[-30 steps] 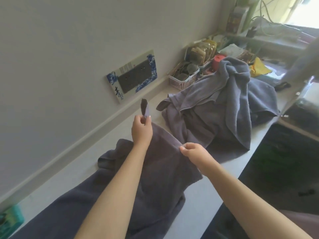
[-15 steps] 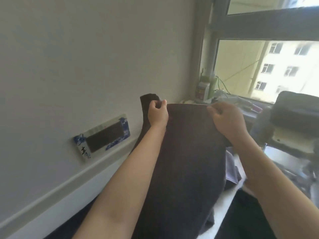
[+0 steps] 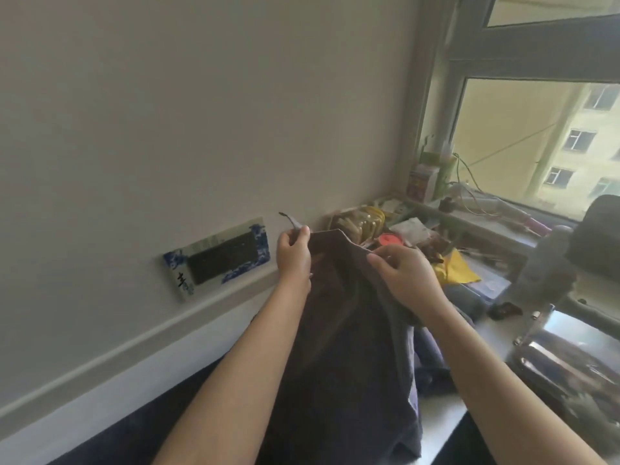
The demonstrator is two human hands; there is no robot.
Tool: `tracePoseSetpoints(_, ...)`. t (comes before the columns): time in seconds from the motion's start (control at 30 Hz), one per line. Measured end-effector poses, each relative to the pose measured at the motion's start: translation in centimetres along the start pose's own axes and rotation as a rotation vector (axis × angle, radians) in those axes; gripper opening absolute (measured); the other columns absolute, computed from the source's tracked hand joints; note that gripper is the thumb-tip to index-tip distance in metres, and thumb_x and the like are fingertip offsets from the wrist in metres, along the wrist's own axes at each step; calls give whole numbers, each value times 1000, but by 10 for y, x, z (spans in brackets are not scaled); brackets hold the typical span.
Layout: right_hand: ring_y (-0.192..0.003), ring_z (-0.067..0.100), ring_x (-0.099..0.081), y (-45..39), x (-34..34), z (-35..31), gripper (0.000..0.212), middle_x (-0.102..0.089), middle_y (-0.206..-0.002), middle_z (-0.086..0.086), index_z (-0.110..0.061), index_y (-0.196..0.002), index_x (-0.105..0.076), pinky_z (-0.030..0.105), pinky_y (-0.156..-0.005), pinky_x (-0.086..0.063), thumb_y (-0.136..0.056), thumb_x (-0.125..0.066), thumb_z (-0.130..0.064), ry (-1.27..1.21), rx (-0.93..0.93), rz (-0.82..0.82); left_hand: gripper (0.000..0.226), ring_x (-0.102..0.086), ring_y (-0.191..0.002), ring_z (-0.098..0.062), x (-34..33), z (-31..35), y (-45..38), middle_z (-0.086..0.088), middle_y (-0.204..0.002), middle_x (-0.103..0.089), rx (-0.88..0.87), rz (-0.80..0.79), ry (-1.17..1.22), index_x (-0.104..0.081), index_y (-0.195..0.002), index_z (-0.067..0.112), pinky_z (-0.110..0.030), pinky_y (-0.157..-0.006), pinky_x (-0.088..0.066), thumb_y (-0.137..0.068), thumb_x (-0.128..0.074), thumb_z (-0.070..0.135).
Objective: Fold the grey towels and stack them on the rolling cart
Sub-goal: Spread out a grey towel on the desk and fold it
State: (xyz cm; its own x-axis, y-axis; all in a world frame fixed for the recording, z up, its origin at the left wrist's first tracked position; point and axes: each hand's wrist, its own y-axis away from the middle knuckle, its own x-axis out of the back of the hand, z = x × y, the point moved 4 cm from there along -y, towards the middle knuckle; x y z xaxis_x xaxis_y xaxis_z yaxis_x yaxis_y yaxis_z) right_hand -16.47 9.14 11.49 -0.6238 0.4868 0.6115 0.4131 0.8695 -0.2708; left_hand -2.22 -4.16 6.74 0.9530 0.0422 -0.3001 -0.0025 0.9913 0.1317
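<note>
A dark grey towel (image 3: 345, 347) hangs in front of me, held up by its top edge above the white counter (image 3: 436, 417). My left hand (image 3: 293, 255) pinches the towel's left corner, with a small tag sticking up above the fingers. My right hand (image 3: 404, 275) grips the top edge a short way to the right. The towel drapes down between my forearms and hides most of the counter behind it. A bit of another grey towel (image 3: 432, 357) shows on the counter just right of the hanging one. The rolling cart is not in sight.
A blue-and-white framed plate (image 3: 218, 256) leans on the wall at the left. Baskets of small items (image 3: 360, 221), a red lid (image 3: 391, 239) and a yellow cloth (image 3: 456, 271) crowd the far counter under the window. A metal-framed object (image 3: 570, 360) sits at right.
Both hands lifted the towel off the counter to chest height, then came down a little. The hands have drawn slightly closer together along the top edge.
</note>
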Motion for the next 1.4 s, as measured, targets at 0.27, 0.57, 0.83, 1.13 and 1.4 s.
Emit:
tracePoseSetpoints(0.27,-69,5,-63,102,-114,-117,14,-69,-77,-8,-23,-87,-68,24,-64,-50,-90,-58,-33,-201,115,-288,16,-65,-89,-25,183,56,59,-15,-102,-63,-38,51,232,-53,-111,9,-37,-74,-56,-99,-48,17)
tracePoseSetpoints(0.57,-69,3,-65,275,-258,-255,19,-68,-73,-12,-23,-88,-69,19,-61,-53,-91,-56,-37,-334,215,-704,37,-61,-91,-22,446,81,141,-10,-96,-60,84,174,257,-59,-108,5,-29,-76,-50,-96,-48,38)
tracePoseSetpoints(0.83,-79,14,-60,407,-436,-263,22,-67,-84,-1,-16,-89,-67,26,-73,-47,-93,-54,-33,-187,151,-1098,27,-59,-89,-18,648,20,186,-12,-101,-68,276,672,55,-62,-98,7,-23,-72,-44,-97,-49,31)
tracePoseSetpoints(1.13,-117,23,-46,461,-507,-199,24,-57,-126,1,-21,-107,-65,29,-96,-34,-94,-48,-31,271,423,-1060,35,-60,-105,-25,723,-58,203,-7,-112,-64,444,527,-621,-61,-113,5,-34,-88,-48,-86,-68,26)
tracePoseSetpoints(1.4,-114,35,-59,439,-493,-133,45,-61,-121,22,-12,-75,-52,38,-110,-28,-101,-20,-30,325,550,-840,89,-41,-128,-38,695,-72,205,-22,-141,-41,63,505,-1338,-36,-141,5,-46,-103,-37,-69,-82,30)
